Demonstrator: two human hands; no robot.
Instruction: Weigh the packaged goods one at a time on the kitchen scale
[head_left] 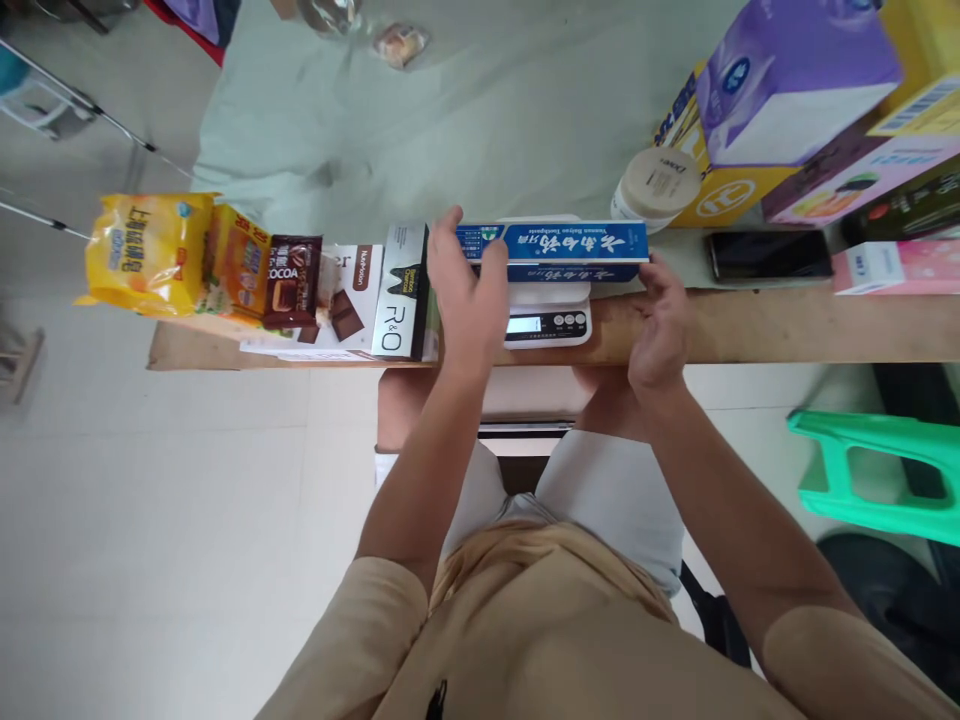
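Judging from my end, the blue toothpaste box [555,243] should be light, its card stiff but easily dented and slightly slick. It sits over the white scale [551,325]; whether it rests there, I can't tell. My left hand [469,300] pinches its left end; my right hand [661,325] curls loosely at the other, grip unclear. I'd hold both ends gently.

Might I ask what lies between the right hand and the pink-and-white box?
The head view shows a black phone between the right hand and the pink-and-white box.
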